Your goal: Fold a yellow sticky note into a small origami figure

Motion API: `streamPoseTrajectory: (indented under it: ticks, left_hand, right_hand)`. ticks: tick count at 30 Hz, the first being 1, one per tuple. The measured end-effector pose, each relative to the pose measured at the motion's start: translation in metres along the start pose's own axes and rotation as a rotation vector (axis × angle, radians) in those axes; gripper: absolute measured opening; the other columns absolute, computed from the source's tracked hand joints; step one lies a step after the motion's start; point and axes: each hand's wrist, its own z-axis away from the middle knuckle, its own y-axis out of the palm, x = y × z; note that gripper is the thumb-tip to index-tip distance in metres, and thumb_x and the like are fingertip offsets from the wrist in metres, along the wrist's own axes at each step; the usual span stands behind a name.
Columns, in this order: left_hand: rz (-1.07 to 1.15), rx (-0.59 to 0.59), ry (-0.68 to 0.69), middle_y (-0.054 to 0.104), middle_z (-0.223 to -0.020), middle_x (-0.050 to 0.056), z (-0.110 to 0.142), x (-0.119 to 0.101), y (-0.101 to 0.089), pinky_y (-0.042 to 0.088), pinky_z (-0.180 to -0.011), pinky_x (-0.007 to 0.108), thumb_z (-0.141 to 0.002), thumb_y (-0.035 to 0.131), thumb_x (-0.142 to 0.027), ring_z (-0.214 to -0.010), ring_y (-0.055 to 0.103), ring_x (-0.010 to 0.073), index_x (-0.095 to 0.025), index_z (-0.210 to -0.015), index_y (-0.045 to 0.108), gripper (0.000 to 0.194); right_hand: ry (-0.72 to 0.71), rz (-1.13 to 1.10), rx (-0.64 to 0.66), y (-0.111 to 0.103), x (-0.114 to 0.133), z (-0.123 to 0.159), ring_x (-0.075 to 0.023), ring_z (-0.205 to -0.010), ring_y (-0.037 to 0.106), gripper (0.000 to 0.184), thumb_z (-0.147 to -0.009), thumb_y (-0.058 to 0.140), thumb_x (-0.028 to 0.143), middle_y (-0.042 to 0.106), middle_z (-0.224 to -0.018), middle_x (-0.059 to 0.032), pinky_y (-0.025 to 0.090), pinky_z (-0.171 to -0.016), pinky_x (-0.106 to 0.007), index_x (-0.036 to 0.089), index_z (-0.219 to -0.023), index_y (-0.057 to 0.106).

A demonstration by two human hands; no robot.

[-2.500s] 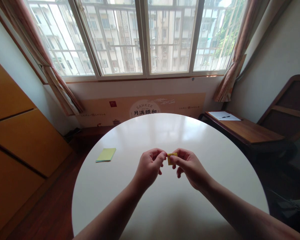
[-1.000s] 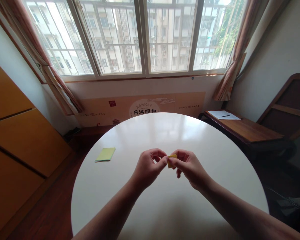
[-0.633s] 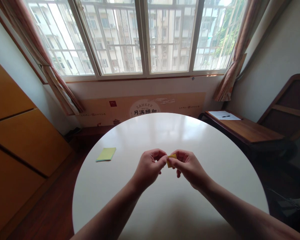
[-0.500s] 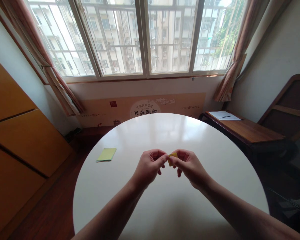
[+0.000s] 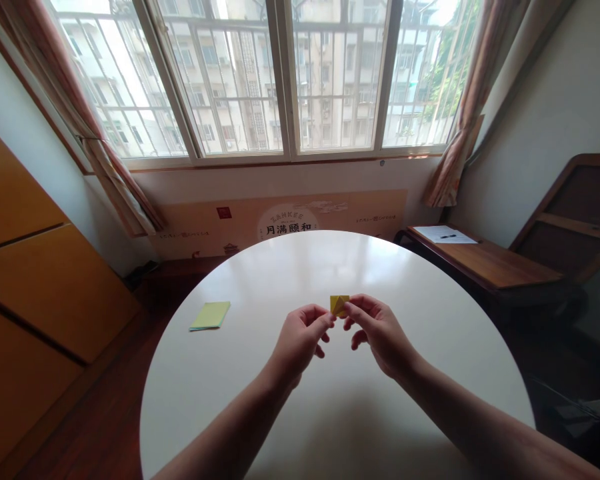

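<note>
A small folded piece of yellow paper (image 5: 339,304) is held up above the round white table (image 5: 260,407). My left hand (image 5: 300,337) pinches its lower left edge with thumb and forefinger, the other fingers curled. My right hand (image 5: 375,330) pinches its right side in the same way. The two hands meet at the paper, over the middle of the table.
A flat stack of pale yellow-green paper sheets (image 5: 211,315) lies on the table's left part. To the right stands a dark wooden side table (image 5: 500,263) with a white sheet and pen (image 5: 445,235). Orange wooden cabinets (image 5: 35,287) fill the left; a barred window (image 5: 290,73) is ahead.
The folded yellow paper has been turned up and now stands above my fingertips instead of between them. Both hands stay pinched on it. The view has tilted slightly.
</note>
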Motion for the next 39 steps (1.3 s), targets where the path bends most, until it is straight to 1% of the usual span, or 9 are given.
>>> streamPoseTrajectory:
  ticks: [3, 8, 10, 15, 20, 24, 30, 34, 39]
  left_hand:
    - [-0.105, 0.106, -0.012, 0.061, -0.082, 0.006, 0.000, -0.002, -0.005, 0.045, -0.045, 0.019, -0.077, 0.063, -0.030, -0.073, 0.058, 0.0168, -0.014, -0.091, 0.063, 0.022]
    - [-0.149, -0.015, 0.225, 0.062, -0.094, 0.009, 0.000, -0.006, -0.011, 0.051, -0.049, 0.023, -0.083, 0.059, -0.034, -0.082, 0.060, 0.0198, -0.015, -0.106, 0.059, 0.030]
    - [-0.201, -0.007, 0.262, 0.064, -0.093, 0.010, 0.001, -0.007, -0.012, 0.051, -0.047, 0.023, -0.083, 0.061, -0.039, -0.082, 0.060, 0.0205, -0.015, -0.106, 0.062, 0.033]
    - [-0.133, 0.093, 0.099, 0.058, -0.066, 0.003, 0.001, -0.008, -0.010, 0.044, -0.043, 0.019, -0.079, 0.067, -0.042, -0.058, 0.052, 0.0122, -0.013, -0.073, 0.063, 0.030]
    - [0.020, 0.022, -0.002, 0.059, -0.069, 0.003, 0.000, -0.007, -0.006, 0.040, -0.042, 0.017, -0.075, 0.070, -0.041, -0.059, 0.051, 0.0110, -0.013, -0.067, 0.062, 0.030]
    - [-0.082, 0.052, 0.023, 0.062, -0.070, 0.005, 0.000, -0.005, -0.007, 0.041, -0.044, 0.018, -0.077, 0.068, -0.039, -0.060, 0.053, 0.0121, -0.012, -0.071, 0.066, 0.028]
    - [-0.177, 0.035, 0.210, 0.070, -0.080, 0.009, -0.001, -0.008, -0.014, 0.048, -0.047, 0.021, -0.080, 0.067, -0.042, -0.066, 0.059, 0.0162, -0.013, -0.087, 0.071, 0.030]
    - [-0.114, -0.027, 0.161, 0.061, -0.061, 0.003, -0.001, -0.009, -0.013, 0.043, -0.041, 0.020, -0.078, 0.067, -0.039, -0.050, 0.051, 0.0109, -0.012, -0.074, 0.067, 0.028]
    - [0.010, -0.097, 0.076, 0.053, -0.051, -0.002, -0.001, -0.008, -0.009, 0.037, -0.039, 0.018, -0.074, 0.066, -0.034, -0.043, 0.045, 0.0081, -0.015, -0.066, 0.059, 0.022]
  right_hand:
    - [-0.022, -0.035, -0.020, -0.002, 0.002, 0.001, -0.0161, -0.068, 0.056, 0.024, -0.081, 0.072, 0.041, 0.063, -0.079, -0.0035, 0.046, -0.040, -0.019, 0.018, -0.085, 0.068]
    - [0.028, -0.008, 0.021, -0.003, 0.004, 0.003, -0.0170, -0.068, 0.060, 0.024, -0.082, 0.072, 0.041, 0.068, -0.081, -0.0058, 0.045, -0.040, -0.019, 0.017, -0.083, 0.067]
    - [0.059, 0.012, 0.063, -0.002, 0.005, 0.003, -0.0161, -0.065, 0.060, 0.025, -0.081, 0.072, 0.041, 0.068, -0.079, -0.0061, 0.043, -0.039, -0.018, 0.017, -0.081, 0.067]
    - [0.046, 0.032, 0.088, 0.001, 0.005, 0.003, -0.0148, -0.062, 0.058, 0.027, -0.081, 0.072, 0.042, 0.066, -0.073, -0.0051, 0.041, -0.038, -0.017, 0.016, -0.079, 0.067]
    - [0.029, 0.052, 0.103, 0.002, 0.005, 0.004, -0.0151, -0.065, 0.057, 0.025, -0.079, 0.074, 0.039, 0.065, -0.076, -0.0047, 0.043, -0.039, -0.018, 0.016, -0.088, 0.070]
    - [0.026, 0.068, 0.111, 0.003, 0.002, 0.004, -0.0139, -0.064, 0.054, 0.022, -0.081, 0.071, 0.038, 0.063, -0.075, -0.0039, 0.043, -0.039, -0.018, 0.016, -0.084, 0.069]
    - [0.032, 0.089, 0.122, 0.003, 0.005, 0.005, -0.0149, -0.064, 0.057, 0.023, -0.080, 0.071, 0.039, 0.063, -0.074, -0.0029, 0.044, -0.040, -0.018, 0.017, -0.081, 0.068]
    - [0.064, 0.085, 0.153, 0.003, 0.008, 0.006, -0.0171, -0.066, 0.062, 0.029, -0.082, 0.070, 0.044, 0.068, -0.081, -0.0068, 0.045, -0.040, -0.019, 0.016, -0.087, 0.070]
    - [0.120, 0.095, 0.186, 0.005, 0.006, 0.007, -0.0189, -0.068, 0.065, 0.034, -0.081, 0.070, 0.049, 0.070, -0.080, -0.0095, 0.045, -0.040, -0.018, 0.015, -0.085, 0.071]
